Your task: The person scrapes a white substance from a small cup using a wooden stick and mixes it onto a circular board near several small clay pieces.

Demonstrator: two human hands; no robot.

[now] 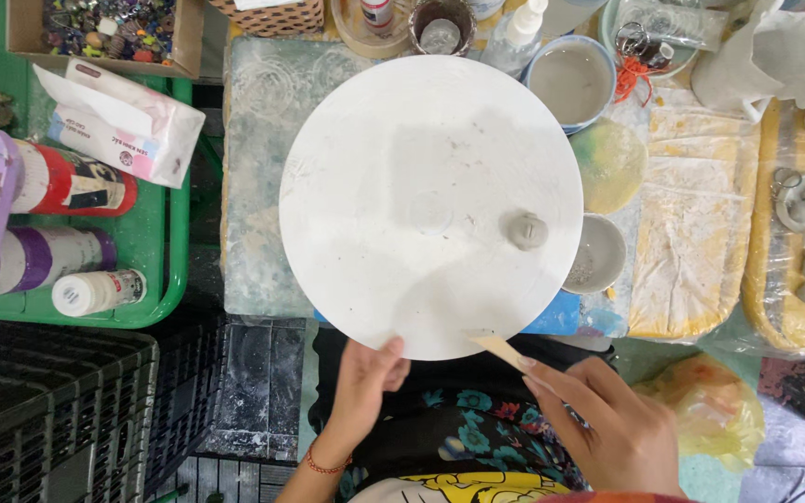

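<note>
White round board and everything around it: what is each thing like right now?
White round board: flat, smudged.
Clay lump: sitting on board.
Wooden stick: held by right hand.
Left hand: fingers at board's edge.
Blue-rimmed bowl: full of grey liquid.
Tissue pack: open.

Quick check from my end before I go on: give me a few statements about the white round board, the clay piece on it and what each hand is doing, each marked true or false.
1. A small grey clay lump sits on the white round board. True.
2. The clay lump lies at the board's exact centre. False: it sits off to the right, near the rim.
3. The right hand holds a flat wooden stick whose tip reaches the board's near edge. True.
4. The left hand grips a paintbrush. False: it holds nothing, its fingers at the board's near rim.
5. The bowl beyond the board holds bright red paint. False: its contents look grey.
</note>
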